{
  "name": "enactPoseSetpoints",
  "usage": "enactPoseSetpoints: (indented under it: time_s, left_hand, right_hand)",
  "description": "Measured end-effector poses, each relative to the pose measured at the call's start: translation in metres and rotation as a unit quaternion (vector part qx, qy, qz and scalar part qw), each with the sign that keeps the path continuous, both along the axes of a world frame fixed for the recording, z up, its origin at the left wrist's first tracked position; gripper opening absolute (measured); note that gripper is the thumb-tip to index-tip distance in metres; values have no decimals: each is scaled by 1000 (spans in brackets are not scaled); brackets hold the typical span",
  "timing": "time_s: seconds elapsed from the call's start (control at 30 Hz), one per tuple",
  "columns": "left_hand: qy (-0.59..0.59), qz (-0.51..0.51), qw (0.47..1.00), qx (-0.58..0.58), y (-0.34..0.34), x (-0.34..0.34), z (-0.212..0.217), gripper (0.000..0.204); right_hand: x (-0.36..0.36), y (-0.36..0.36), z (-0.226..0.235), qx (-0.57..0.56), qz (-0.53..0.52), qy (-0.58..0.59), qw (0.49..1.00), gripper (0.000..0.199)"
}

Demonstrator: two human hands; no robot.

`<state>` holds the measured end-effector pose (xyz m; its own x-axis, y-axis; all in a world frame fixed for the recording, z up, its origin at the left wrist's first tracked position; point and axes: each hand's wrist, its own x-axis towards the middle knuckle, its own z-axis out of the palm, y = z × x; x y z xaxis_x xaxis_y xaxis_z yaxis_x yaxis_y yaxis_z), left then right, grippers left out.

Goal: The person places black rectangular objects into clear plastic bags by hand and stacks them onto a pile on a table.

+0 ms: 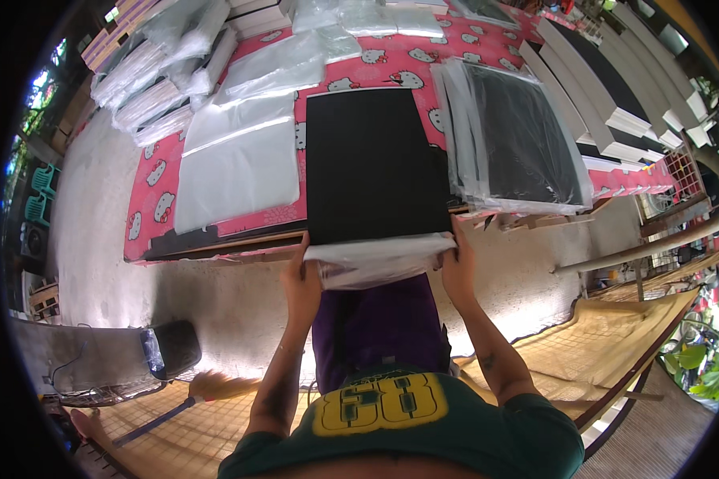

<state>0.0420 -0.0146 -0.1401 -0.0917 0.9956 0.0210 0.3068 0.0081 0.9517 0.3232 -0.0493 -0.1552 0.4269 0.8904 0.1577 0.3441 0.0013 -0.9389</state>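
Observation:
A flat, black, rectangular board or book lies on the table in front of me, its near end reaching the table's edge. A see-through plastic bag is bunched across that near end and hangs slightly over the edge. My left hand is closed on the bag's left side, close to the black piece's corner. On the other side my right hand grips the bag near the right corner. The fingers beneath are partly hidden. Flat plastic bags lie to the left of the black piece.
Black pieces in plastic are stacked to the right. Thick black-and-white stacks stand at the far right, wrapped bundles at the far left. A pink patterned cloth covers the table. A broom lies at lower left.

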Motion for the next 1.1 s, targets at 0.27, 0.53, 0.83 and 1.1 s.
enactPoseSetpoints:
  time_s: [0.27,0.53,0.83,1.1]
  left_hand:
    - [-354,-122,923,94,-15,-40,82,19]
    - [-614,-130,772,97,78,-38,190,37]
    - [-478,-24,871,-106,123,-32,21,41]
    - [-102,-47,978,177,119,-28,108,34]
  right_hand:
    - [41,-29,104,36,221,384,896,43]
    - [27,76,209,209,303,510,777,37]
    - [31,135,19,-24,110,560,821,25]
    - [-10,119,44,119,120,130,977,29]
